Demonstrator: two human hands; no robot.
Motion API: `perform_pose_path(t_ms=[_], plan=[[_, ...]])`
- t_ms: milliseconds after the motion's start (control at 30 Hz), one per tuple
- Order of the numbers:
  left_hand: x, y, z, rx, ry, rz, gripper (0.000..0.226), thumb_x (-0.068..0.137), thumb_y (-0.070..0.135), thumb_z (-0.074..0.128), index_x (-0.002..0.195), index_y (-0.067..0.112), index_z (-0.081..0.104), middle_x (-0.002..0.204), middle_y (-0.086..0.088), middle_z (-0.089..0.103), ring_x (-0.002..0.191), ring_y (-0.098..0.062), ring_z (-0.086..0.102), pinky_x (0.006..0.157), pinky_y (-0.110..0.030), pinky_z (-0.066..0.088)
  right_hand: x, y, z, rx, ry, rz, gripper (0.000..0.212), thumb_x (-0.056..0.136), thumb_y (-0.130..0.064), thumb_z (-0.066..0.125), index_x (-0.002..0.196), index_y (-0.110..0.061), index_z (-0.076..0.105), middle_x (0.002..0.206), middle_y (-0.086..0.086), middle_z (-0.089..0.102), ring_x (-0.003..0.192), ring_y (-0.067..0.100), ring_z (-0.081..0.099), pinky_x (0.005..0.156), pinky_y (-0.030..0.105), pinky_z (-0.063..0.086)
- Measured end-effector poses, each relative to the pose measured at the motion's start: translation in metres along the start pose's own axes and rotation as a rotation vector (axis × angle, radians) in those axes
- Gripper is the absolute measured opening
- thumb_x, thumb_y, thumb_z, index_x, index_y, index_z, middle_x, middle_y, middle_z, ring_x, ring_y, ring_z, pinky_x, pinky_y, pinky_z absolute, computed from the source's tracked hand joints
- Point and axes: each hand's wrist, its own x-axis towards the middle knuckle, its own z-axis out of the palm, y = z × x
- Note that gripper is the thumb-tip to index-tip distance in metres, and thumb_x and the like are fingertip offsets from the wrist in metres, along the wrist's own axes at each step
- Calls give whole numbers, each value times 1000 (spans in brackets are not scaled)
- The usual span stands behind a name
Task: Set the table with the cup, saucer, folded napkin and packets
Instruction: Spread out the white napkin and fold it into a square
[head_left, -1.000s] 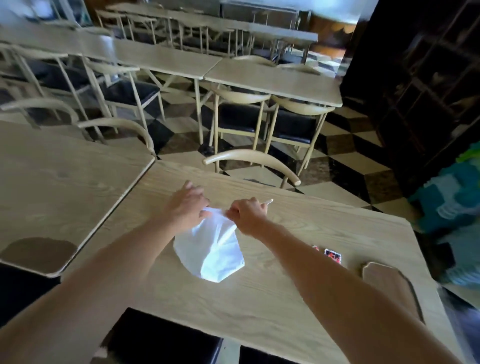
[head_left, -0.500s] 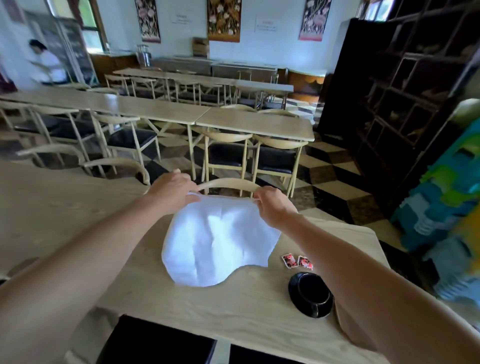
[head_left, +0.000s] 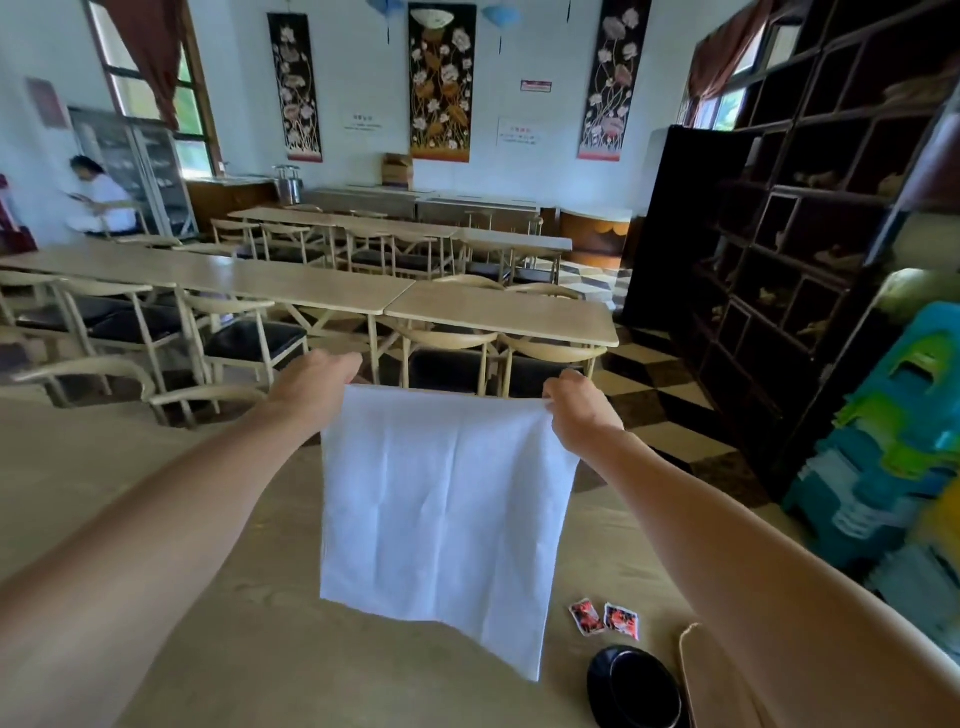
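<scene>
A white cloth napkin (head_left: 441, 514) hangs unfolded in the air above the wooden table (head_left: 249, 654). My left hand (head_left: 317, 384) pinches its top left corner and my right hand (head_left: 576, 410) pinches its top right corner, stretching the top edge straight. Two red packets (head_left: 605, 617) lie side by side on the table at the lower right. Just below them stands a black cup on a black saucer (head_left: 636, 688), partly cut off by the frame's bottom edge and my right forearm.
A pale chair back (head_left: 698, 675) rises at the table's right edge. Rows of tables and chairs (head_left: 363, 291) fill the room ahead. Dark shelving (head_left: 810, 208) and stacked coloured stools (head_left: 893, 447) stand to the right. A person (head_left: 98, 197) stands far left.
Both hands have lifted the napkin off the table and spread apart, so it has gone from a crumpled bundle to a flat hanging sheet. The view has tilted upward.
</scene>
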Motion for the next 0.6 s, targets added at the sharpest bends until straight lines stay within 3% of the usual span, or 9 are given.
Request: perform_pose_path(t_ms=[133, 300, 433, 600], plan=[[24, -13, -11, -30, 125, -17, 28, 70, -14, 43, 70, 13, 48, 67, -13, 55, 63, -31, 55, 50, -35, 36, 22, -3, -7, 7, 128, 8, 14, 90, -4, 48, 79, -9, 54, 79, 2, 48, 69, 31, 55, 54, 30, 39], [33, -31, -15, -86, 212, -30, 31, 72, -12, 45, 73, 17, 53, 62, -10, 55, 61, -31, 54, 55, -40, 46, 27, -5, -10, -50, 248, -64, 17, 86, 5, 51, 90, -8, 62, 90, 8, 52, 70, 31, 56, 58, 38, 53], [6, -36, -1, -116, 106, -25, 29, 78, -8, 49, 68, 19, 51, 66, -10, 56, 63, -31, 56, 51, -33, 40, 3, -2, 6, -41, 206, -70, 24, 82, 9, 49, 91, -8, 63, 94, 6, 53, 73, 28, 51, 55, 35, 48], [-58, -39, 41, -186, -32, -29, 26, 80, 0, 54, 69, 23, 52, 66, -5, 58, 64, -27, 57, 56, -38, 49, -66, 9, 49, 27, 79, -30, 30, 78, 11, 49, 95, -9, 63, 99, 6, 54, 83, 29, 55, 60, 35, 49]])
